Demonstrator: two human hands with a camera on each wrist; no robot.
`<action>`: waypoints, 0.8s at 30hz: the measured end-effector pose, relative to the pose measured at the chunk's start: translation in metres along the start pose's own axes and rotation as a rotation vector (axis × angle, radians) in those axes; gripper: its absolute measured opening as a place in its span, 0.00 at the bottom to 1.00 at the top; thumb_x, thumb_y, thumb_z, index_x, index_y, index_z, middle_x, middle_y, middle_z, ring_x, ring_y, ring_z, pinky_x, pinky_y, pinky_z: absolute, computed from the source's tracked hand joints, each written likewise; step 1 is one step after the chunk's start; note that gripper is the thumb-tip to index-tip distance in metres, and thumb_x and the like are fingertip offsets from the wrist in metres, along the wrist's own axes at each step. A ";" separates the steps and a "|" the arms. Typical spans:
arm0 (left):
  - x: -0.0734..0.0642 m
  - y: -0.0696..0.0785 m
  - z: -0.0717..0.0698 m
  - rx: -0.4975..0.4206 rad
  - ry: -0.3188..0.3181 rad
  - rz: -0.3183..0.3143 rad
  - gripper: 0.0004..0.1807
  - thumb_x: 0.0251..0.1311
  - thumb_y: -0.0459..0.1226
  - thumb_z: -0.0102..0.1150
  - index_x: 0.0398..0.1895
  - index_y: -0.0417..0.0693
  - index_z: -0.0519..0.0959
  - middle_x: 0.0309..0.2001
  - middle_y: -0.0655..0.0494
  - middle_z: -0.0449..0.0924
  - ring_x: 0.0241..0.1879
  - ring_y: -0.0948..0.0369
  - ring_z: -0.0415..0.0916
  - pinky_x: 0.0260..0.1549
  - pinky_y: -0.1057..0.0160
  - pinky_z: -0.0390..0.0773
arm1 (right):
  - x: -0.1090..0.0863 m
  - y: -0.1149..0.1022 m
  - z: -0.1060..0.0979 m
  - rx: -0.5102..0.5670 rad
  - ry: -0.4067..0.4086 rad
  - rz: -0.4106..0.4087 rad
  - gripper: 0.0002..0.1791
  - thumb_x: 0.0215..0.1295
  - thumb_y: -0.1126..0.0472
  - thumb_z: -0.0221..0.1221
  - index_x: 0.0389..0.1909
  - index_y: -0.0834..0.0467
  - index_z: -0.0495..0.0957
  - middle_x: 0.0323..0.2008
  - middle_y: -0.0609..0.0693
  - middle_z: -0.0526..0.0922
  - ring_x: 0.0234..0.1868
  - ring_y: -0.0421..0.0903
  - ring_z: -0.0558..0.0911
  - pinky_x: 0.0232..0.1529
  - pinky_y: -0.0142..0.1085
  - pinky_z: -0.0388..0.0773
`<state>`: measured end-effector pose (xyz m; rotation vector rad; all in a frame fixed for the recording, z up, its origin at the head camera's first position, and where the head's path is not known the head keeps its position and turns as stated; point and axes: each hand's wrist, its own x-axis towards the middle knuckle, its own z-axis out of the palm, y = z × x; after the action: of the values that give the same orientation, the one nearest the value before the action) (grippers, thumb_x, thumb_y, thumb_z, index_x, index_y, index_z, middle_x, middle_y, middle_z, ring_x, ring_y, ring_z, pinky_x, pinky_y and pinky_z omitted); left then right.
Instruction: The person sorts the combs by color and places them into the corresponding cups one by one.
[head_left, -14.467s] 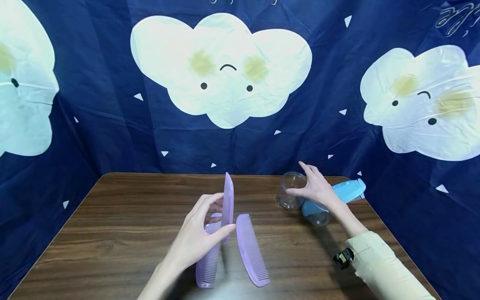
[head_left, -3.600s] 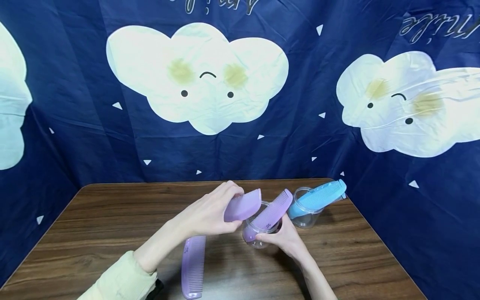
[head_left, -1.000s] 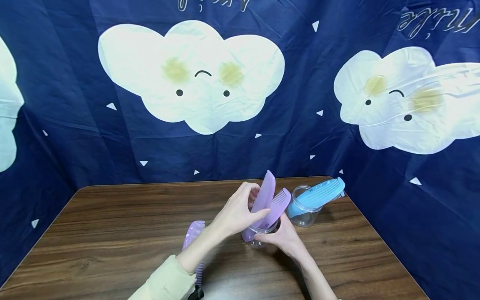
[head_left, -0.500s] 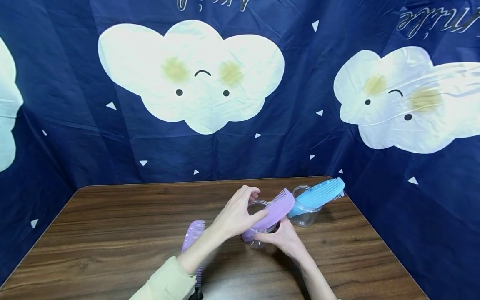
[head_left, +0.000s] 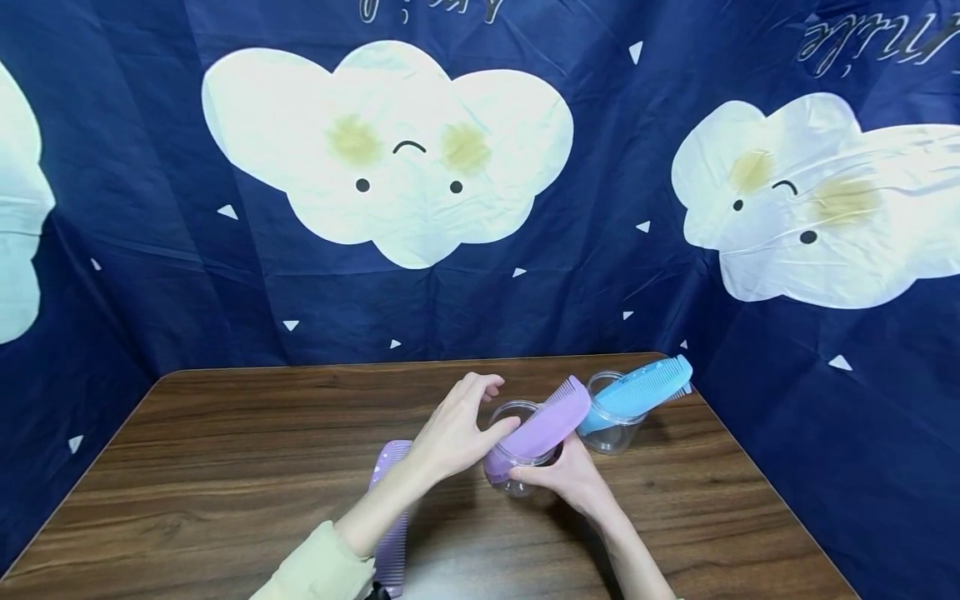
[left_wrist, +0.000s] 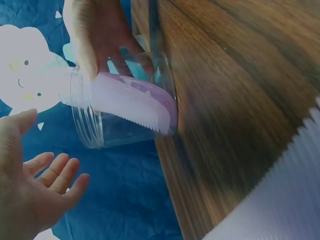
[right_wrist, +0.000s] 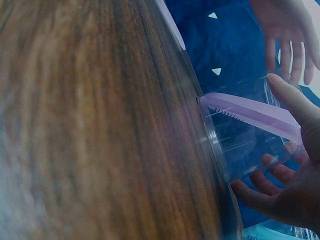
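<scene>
My right hand (head_left: 567,479) grips a clear round jar (head_left: 517,489) from its right side, thumb on the near wall. Purple combs lean rightward in the jar; the front purple comb (head_left: 551,423) largely covers whatever is behind it. Just left of the jar's mouth, my left hand (head_left: 456,429) holds nothing, its fingers relaxed and apart from the comb. In the left wrist view, that left hand (left_wrist: 40,195) shows an empty palm beside the jar's rim. Another purple comb (head_left: 390,550) lies on the table, partly hidden under my left forearm.
A second clear jar (head_left: 609,437) stands just right and behind, with blue combs (head_left: 641,390) leaning out of it to the right. The brown wooden table (head_left: 225,467) ends at a dark blue cloth backdrop (head_left: 337,308) with cloud prints.
A purple comb held by my left hand has gone into the jar and tipped right onto the other one. My left hand has let go and drawn back left. The right hand stays on the jar.
</scene>
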<state>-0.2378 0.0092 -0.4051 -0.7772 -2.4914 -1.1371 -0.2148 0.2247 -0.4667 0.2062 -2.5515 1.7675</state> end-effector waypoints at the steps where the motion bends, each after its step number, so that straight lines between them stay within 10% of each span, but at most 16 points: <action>1: -0.001 -0.001 -0.001 0.007 -0.001 -0.010 0.31 0.61 0.50 0.69 0.64 0.49 0.74 0.52 0.54 0.80 0.53 0.57 0.80 0.56 0.53 0.80 | 0.000 0.000 0.000 0.001 0.001 0.001 0.45 0.45 0.59 0.81 0.65 0.54 0.69 0.56 0.52 0.82 0.57 0.43 0.79 0.64 0.36 0.72; 24: -0.041 -0.030 -0.026 0.131 0.017 -0.154 0.33 0.59 0.51 0.70 0.66 0.51 0.74 0.55 0.56 0.80 0.58 0.57 0.79 0.54 0.49 0.81 | -0.001 -0.001 0.001 -0.025 0.020 -0.019 0.44 0.44 0.58 0.82 0.64 0.56 0.71 0.54 0.53 0.83 0.56 0.43 0.80 0.65 0.39 0.72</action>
<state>-0.2206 -0.0409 -0.4259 -0.5456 -2.6180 -1.0109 -0.2138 0.2234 -0.4666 0.2096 -2.5471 1.7218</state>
